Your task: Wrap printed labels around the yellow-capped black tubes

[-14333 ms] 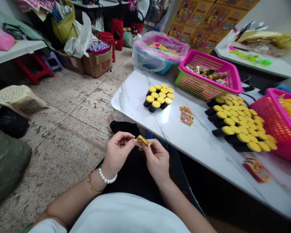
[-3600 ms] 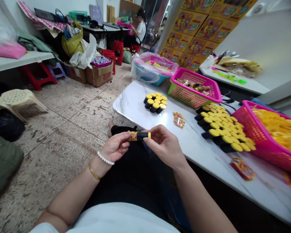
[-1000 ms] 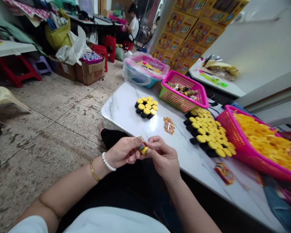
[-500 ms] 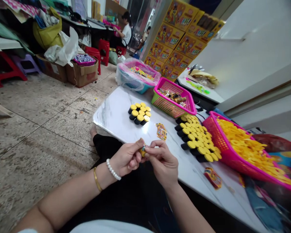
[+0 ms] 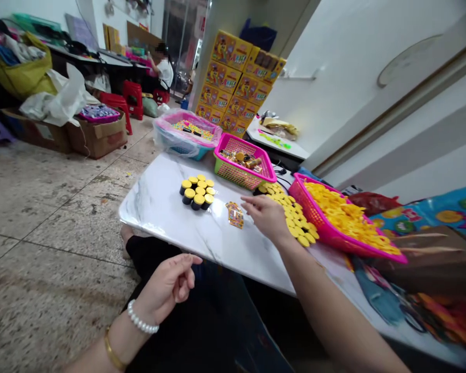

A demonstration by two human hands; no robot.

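Observation:
My left hand (image 5: 174,281) hovers over my lap at the near edge of the white marbled table (image 5: 151,207). Its index finger points out and the others curl loosely, with nothing seen in them. Over the table, my right hand (image 5: 266,215) has its fingers stretched to the left, and I see nothing held. Just left of its fingertips lie several printed orange wrappers (image 5: 235,215). Behind it stand many black tubs with yellow caps (image 5: 295,215), partly hidden by the hand. A smaller cluster of the same tubs (image 5: 197,192) stands to the left.
A pink-and-green basket (image 5: 236,173) holds shiny wrapped pieces. Beside it is a plastic-lined basin (image 5: 186,137) of colourful bits. On the right, a pink basket (image 5: 306,202) is heaped with yellow parts. Printed yellow boxes (image 5: 233,77) are stacked behind. A person (image 5: 163,70) sits far back.
My hands have parted, and the small wrapped piece they held together is gone from them. The right hand has moved forward over the table; the left has dropped back. The view has turned right.

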